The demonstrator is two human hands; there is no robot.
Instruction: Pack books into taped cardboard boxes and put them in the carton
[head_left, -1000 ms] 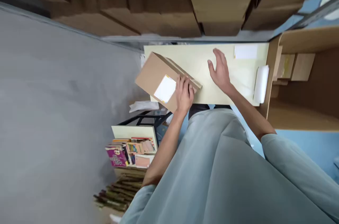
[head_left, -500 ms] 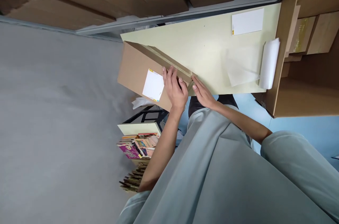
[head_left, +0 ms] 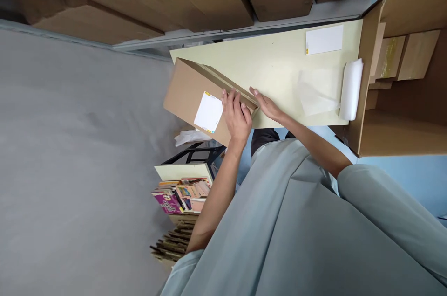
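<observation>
A brown cardboard box [head_left: 186, 91] stands at an angle on the left part of the pale table, with a white label [head_left: 208, 112] on its facing side. Over the box's near right edge lies my left hand [head_left: 238, 119], its fingers slightly bent and resting on the cardboard beside the label. My right hand [head_left: 268, 106] is open at the box's right end, fingers stretched out and nothing in them. Whether its fingertips touch the box I cannot tell.
The pale table [head_left: 279, 60] carries a flat white sheet [head_left: 324, 39] and a white roll [head_left: 351, 90] with a loose translucent sheet [head_left: 316, 93]. A large open carton [head_left: 401, 133] with smaller boxes stands right. Boxes [head_left: 209, 2] fill a shelf behind; books [head_left: 181, 196] lie lower left.
My right hand has drawn slightly away from the box's end, and its fingers have spread. My left hand stays on the box. The whole view has shifted a little.
</observation>
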